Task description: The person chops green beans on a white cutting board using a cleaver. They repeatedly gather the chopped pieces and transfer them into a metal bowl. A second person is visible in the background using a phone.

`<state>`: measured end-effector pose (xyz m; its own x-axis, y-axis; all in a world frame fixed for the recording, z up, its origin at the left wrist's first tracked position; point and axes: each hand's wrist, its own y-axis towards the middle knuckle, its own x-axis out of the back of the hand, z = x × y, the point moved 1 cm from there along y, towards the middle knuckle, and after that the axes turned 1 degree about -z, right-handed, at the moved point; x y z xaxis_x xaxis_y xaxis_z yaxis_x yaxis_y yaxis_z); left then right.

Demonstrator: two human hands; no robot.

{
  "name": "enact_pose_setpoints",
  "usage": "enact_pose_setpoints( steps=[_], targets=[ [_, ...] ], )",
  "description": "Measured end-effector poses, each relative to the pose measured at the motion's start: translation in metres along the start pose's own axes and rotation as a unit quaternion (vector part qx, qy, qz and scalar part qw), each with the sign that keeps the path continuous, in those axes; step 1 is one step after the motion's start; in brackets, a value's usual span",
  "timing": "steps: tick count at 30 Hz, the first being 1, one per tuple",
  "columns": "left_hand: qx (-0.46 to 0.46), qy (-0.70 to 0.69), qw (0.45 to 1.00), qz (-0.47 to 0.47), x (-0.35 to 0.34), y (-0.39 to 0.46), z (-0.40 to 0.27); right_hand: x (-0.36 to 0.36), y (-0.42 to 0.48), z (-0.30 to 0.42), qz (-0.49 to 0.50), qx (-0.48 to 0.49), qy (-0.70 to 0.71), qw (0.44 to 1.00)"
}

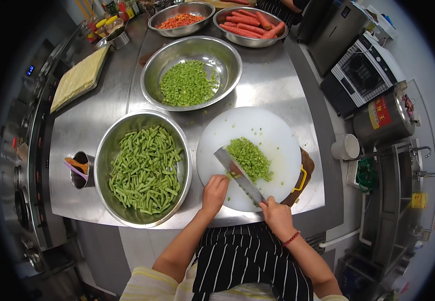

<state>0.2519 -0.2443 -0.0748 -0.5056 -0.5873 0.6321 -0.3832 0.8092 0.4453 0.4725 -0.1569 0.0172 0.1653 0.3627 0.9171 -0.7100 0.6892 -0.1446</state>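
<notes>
My right hand (278,217) grips the handle of a cleaver (236,169), its blade slanting up and left across a round white cutting board (217,129). Against the blade's far side lies a heap of chopped green beans (250,160), with loose bits scattered about. My left hand (215,191) rests at the board's left edge, fingers curled close to the blade; whether they hold any beans is hidden. Left of it stands a large steel bowl (100,169) of cut green bean lengths (144,169). Beyond, another steel bowl (236,71) holds finely chopped green beans (187,82).
Farther back are a bowl of carrots (251,24) and a bowl of diced orange-red pieces (181,20). At left stand a wrapped tray (80,79) and a metal cup (78,182) with utensils. A brown board with a yellow handle (302,178) juts from under the white one. Another person's apron (277,9) shows behind.
</notes>
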Motion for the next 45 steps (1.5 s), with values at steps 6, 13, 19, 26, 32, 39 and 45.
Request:
enact_pose_setpoints(
  steps=[6, 13, 19, 26, 32, 39, 45],
  targets=[
    [0.101, 0.06, 0.993, 0.007, -0.012, 0.004, -0.014, 0.008, -0.022, -0.057, -0.059, -0.257, 0.437, 0.86],
    [0.147, 0.073, 0.986, 0.034, -0.05, 0.044, -0.011, -0.015, -0.03, -0.125, -0.032, -0.348, 0.506, 0.788],
    [0.109, 0.06, 0.991, 0.047, -0.07, 0.064, -0.022, -0.026, 0.017, -0.108, 0.048, -0.288, 0.529, 0.796],
    [0.114, 0.035, 0.993, 0.019, -0.08, 0.071, -0.041, -0.038, 0.055, -0.062, 0.091, -0.25, 0.5, 0.824],
    [0.136, 0.008, 0.991, -0.011, -0.081, 0.071, -0.045, -0.051, 0.058, -0.041, 0.108, -0.235, 0.542, 0.8],
    [0.122, -0.017, 0.992, -0.014, -0.072, 0.074, -0.059, -0.042, 0.044, -0.037, 0.109, -0.253, 0.56, 0.781],
    [0.095, -0.031, 0.994, -0.036, -0.043, 0.115, -0.067, -0.003, 0.063, -0.012, 0.071, -0.259, 0.575, 0.772]
  ],
)
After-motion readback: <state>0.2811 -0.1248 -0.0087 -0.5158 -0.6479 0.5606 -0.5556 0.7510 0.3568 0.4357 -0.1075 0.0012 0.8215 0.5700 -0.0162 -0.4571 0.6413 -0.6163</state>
